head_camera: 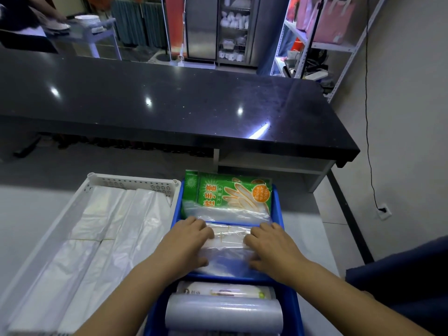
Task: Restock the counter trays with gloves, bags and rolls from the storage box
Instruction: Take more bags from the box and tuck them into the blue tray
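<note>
A blue plastic tray [155, 314] with rigid dividing walls is sitting on a pale grey, matt worktop [305, 238]. Its far compartment is holding glossy green glove packets [218, 192] printed with a picture of hands. The middle compartment is holding a flat, crinkled clear plastic packet [229, 258]. The near one is carrying two cylinders: a white labelled roll [225, 291] and, just in front of it, a smooth translucent grey roll [223, 314]. Touching the tray's left side, a white perforated plastic basket [131, 179] is lying full of folded, soft white plastic bags [116, 229] in long rows.

Beyond the worktop a polished black stone counter [169, 100] is reflecting ceiling lights. Behind it are standing a steel cabinet [201, 27] and a white metal shelving rack [339, 46]. A thin black cable [367, 117] is running down the right wall to a socket [384, 210].

Both bare forearms are reaching forward over the rolls. The left hand [191, 241] is gripping the clear packet's left side, fingers bent on top and thumb lying on its near part. The right hand [269, 241] is mirroring it on the right side, knuckles raised, fingertips pressing into the plastic inside the middle compartment.
</note>
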